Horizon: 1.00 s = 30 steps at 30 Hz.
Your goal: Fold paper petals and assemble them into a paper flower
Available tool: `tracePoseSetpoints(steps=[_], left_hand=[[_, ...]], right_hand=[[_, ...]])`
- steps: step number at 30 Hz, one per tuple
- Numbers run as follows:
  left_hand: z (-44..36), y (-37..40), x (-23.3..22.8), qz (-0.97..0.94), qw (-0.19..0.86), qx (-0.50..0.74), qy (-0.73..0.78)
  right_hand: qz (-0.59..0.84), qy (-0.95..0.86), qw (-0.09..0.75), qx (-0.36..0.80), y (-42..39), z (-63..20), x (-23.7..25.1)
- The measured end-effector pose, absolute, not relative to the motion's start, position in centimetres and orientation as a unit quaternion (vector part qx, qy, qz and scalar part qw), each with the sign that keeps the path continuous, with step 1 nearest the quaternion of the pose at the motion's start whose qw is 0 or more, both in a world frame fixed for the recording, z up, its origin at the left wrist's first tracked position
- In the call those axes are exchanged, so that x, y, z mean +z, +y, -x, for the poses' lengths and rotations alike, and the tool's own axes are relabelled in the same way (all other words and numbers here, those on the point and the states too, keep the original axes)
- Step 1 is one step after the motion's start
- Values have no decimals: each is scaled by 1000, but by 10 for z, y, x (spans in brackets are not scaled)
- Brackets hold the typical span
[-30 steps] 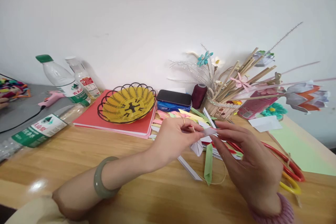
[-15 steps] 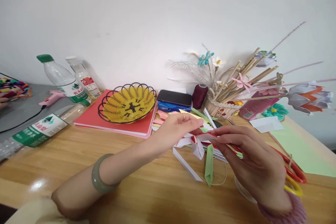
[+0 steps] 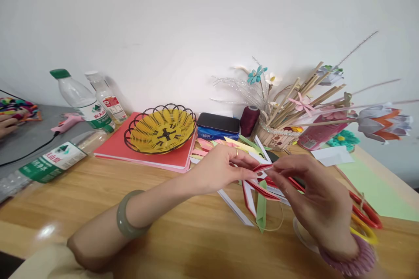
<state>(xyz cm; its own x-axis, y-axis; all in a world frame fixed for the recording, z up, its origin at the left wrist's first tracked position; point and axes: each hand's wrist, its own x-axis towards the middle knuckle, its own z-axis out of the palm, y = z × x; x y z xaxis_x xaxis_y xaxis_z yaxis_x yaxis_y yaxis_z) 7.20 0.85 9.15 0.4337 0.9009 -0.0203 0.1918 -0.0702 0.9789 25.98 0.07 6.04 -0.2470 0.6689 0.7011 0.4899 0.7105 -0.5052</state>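
Observation:
Between my hands is a folded red-and-white paper piece with several pointed arms, held above the table. My left hand, wearing a ring and a green bangle, pinches its left side between thumb and fingers. From the other side my right hand grips the red-edged upper arm with its fingertips. Beneath the piece lie folded paper strips: a green strip and a white strip, with more strips behind. My fingers hide part of the paper's middle.
A yellow woven basket sits on red paper sheets. Behind the hands are a phone on a blue pack, a maroon thread spool and a stick-filled holder. Bottles, a pink glue gun and another person's hand are left.
The paper piece has turned over between my hands, so its red edges and inner folds now show. My left fingers have shifted and curled, with the thumb now lower.

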Motion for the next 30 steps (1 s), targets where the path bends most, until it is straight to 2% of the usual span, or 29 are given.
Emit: tracePoseSetpoints(steps=[5,15,19,25,30], left_hand=[[-77,9,83,-632,518,405,411],[-73,15,78,-579,631,348,381],[-69,18,78,-592,630,329,380],[-67,20,78,-618,583,323,417],[-72,16,74,-678,428,393,451]], right_hand=[[406,-769,438,229,-3,-256,65],[412,-752,422,294,1,-255,75],[393,-751,424,319,3,-257,74],[388,-747,431,326,4,-258,68],[423,-721,454,307,1,-256,64]])
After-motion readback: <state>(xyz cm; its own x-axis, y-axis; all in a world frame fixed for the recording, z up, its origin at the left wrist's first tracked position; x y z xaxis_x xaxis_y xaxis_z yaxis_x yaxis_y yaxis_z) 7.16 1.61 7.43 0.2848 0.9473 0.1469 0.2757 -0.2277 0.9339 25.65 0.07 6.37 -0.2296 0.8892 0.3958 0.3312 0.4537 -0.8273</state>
